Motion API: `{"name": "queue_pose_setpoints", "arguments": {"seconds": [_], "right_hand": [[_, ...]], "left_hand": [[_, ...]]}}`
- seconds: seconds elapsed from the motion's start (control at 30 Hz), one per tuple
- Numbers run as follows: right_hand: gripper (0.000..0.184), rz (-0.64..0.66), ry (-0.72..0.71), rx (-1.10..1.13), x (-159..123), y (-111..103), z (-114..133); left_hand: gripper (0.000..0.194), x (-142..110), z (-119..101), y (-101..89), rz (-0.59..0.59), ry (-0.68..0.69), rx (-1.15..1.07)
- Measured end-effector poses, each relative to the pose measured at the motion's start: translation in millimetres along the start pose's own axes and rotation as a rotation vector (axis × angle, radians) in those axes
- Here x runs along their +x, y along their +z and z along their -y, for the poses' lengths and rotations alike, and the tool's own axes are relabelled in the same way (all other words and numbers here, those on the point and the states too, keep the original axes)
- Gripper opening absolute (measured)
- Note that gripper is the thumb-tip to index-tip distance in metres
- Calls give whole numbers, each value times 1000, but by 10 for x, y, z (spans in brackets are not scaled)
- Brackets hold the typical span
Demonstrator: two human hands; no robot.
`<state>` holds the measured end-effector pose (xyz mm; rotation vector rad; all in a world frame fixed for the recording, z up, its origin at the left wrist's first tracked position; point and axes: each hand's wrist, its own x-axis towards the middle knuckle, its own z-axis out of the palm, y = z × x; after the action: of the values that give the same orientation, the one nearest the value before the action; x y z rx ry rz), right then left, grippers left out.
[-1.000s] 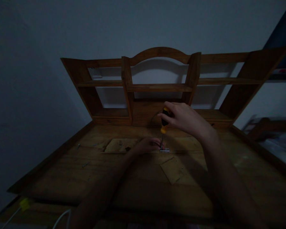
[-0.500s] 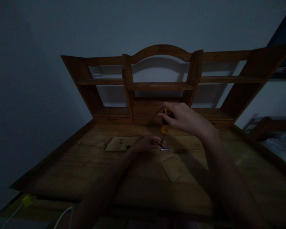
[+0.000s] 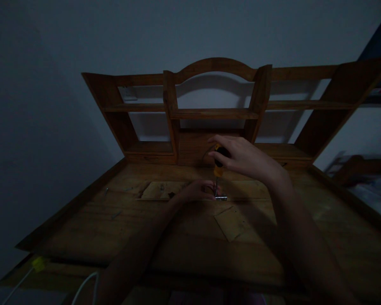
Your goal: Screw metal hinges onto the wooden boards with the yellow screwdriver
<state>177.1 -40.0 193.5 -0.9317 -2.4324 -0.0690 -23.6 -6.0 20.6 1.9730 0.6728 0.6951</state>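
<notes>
Right hand (image 3: 244, 157): gripping one yellow-and-black screwdriver (image 3: 218, 171). Left hand (image 3: 195, 190): grip unclear, by one small silver metal fitting (image 3: 222, 198).

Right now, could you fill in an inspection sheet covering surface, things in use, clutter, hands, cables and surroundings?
Surface: brown wooden desktop, dimly lit.
Things in use: yellow-and-black screwdriver, tip down at a small shiny metal piece.
Clutter: flat, pale four-sided wooden piece; thin screw-like metal bits at left.
Hands: right hand grips the screwdriver handle; left hand is beside the metal piece, its hold unclear.
Cables: white looped cord, near left edge.
Surroundings: brown wooden shelf unit before a plain wall.
</notes>
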Motion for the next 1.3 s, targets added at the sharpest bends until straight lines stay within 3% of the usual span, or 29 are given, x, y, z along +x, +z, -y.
{"name": "queue_pose_setpoints", "arguments": {"seconds": [0.13, 0.33, 0.5, 0.67, 0.9, 1.13, 1.3], "right_hand": [[33, 12, 39, -31, 7, 4, -1], [47, 72, 9, 40, -10, -41, -18], [38, 57, 15, 67, -20, -42, -26], [27, 47, 49, -49, -5, -26, -38], [37, 20, 81, -188, -6, 2, -50], [48, 32, 61, -66, -20, -34, -31], [42, 30, 51, -27, -8, -37, -20]], "left_hand": [[42, -7, -6, -3, -1, 5, 29], [47, 1, 40, -6, -33, -6, 74], [44, 0, 42, -6, -12, 16, 51], [42, -12, -6, 10, -5, 14, 52], [41, -21, 5, 70, -44, 32, 146], [42, -35, 58, 145, -114, 90, 405], [41, -39, 73, 191, -141, 75, 483]]}}
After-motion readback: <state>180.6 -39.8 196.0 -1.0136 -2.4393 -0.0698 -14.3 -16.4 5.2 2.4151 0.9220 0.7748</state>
